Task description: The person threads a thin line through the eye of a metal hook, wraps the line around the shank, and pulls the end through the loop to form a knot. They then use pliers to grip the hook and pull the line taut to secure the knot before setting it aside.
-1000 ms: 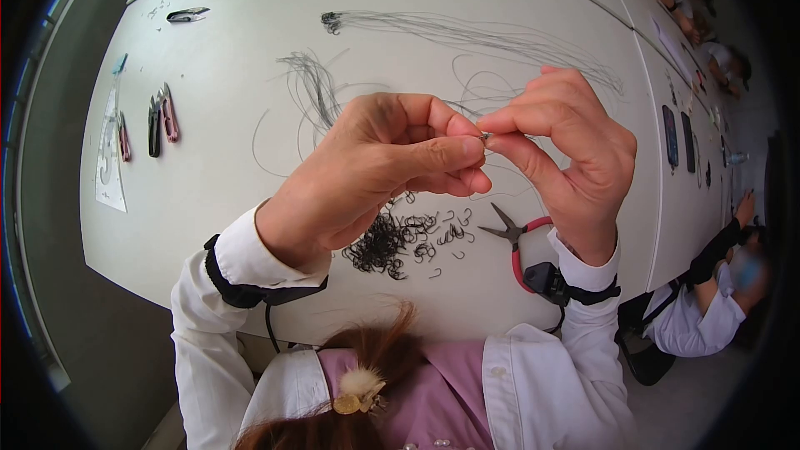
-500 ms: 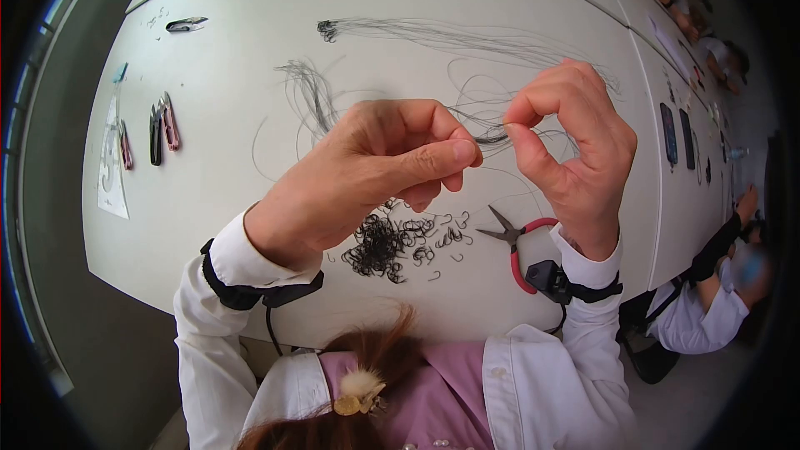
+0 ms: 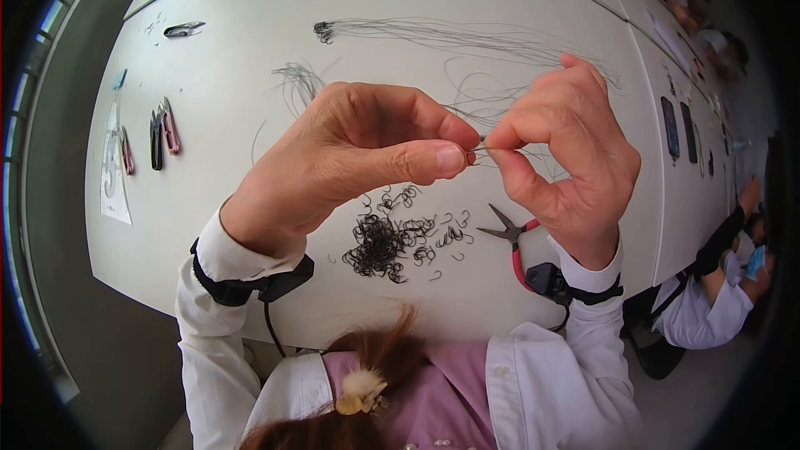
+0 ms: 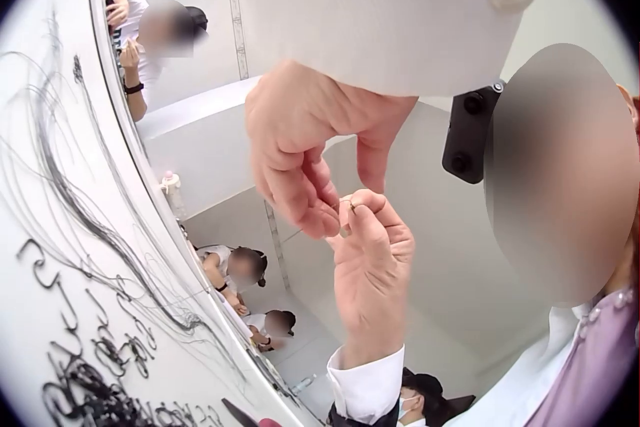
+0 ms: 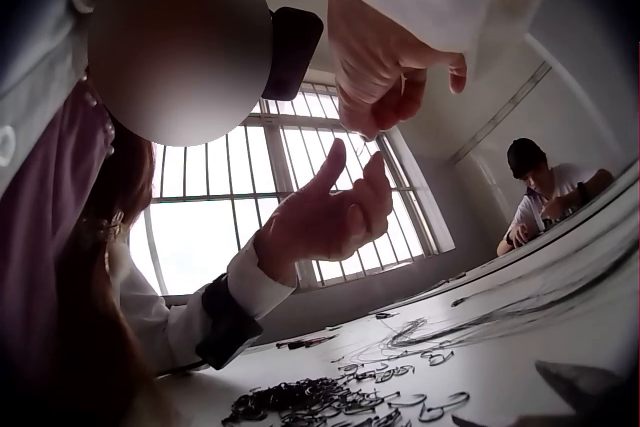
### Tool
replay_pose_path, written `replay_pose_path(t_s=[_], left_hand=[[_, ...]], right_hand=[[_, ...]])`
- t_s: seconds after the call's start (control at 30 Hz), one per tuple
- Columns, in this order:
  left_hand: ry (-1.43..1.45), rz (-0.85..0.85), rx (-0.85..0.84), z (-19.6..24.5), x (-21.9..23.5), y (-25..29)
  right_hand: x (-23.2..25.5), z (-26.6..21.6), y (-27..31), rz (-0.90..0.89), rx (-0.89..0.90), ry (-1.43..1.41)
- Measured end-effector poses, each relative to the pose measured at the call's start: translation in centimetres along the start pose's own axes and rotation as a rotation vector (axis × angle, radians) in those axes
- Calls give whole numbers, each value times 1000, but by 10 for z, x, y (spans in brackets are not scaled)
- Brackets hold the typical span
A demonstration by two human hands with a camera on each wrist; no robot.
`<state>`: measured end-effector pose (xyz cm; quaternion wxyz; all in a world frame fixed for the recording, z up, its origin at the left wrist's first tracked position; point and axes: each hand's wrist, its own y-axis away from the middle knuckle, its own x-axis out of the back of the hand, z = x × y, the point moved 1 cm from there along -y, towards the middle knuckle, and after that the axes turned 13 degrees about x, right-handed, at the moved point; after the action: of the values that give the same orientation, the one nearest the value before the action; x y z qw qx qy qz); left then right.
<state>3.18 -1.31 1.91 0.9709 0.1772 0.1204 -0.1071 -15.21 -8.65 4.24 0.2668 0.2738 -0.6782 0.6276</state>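
In the head view my left hand (image 3: 367,158) pinches a small fish hook between thumb and forefinger, mostly hidden, with a tiny curve showing at the tips. Right against it, my right hand (image 3: 567,150) pinches a thin fishing line with thumb and forefinger, its other fingers raised. Both hands meet above the table, fingertips close together, and the left wrist view shows them nearly touching. Below them lies a pile of black fish hooks (image 3: 379,242), some scattered to the right. Behind the hands spreads a loose bundle of fishing lines (image 3: 492,100).
Red-handled pliers (image 3: 515,242) lie open near my right wrist. Farther back is a bundle of hooked lines (image 3: 400,29). On the left are thread snips (image 3: 156,137), more snips (image 3: 183,29) and a clear set square (image 3: 112,175). Phones (image 3: 671,129) and other people are at the right.
My hands were together, then drew apart with the right hand moving out to the right, and are now back together at the fingertips. The left hand has turned slightly, thumb lower.
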Motion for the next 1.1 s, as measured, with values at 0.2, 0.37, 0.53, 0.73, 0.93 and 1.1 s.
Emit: replay_pose_path(t_s=[0.2, 0.37, 0.53, 0.73, 0.93, 1.1], left_hand=[[16, 30, 70, -2, -4, 2], [2, 86, 46, -1, -4, 1], [21, 125, 34, 0, -8, 3], [22, 141, 39, 0, -9, 3], [-19, 146, 63, -1, -8, 3], [11, 159, -7, -4, -7, 0]], right_hand=[[-10, -9, -1, 13, 14, 21], [-7, -9, -1, -11, -23, -3], [-2, -6, -1, -7, -29, -16], [0, -7, -2, -16, -21, 0], [4, -9, -3, -41, -27, 14], [2, -7, -8, 101, -142, -23]])
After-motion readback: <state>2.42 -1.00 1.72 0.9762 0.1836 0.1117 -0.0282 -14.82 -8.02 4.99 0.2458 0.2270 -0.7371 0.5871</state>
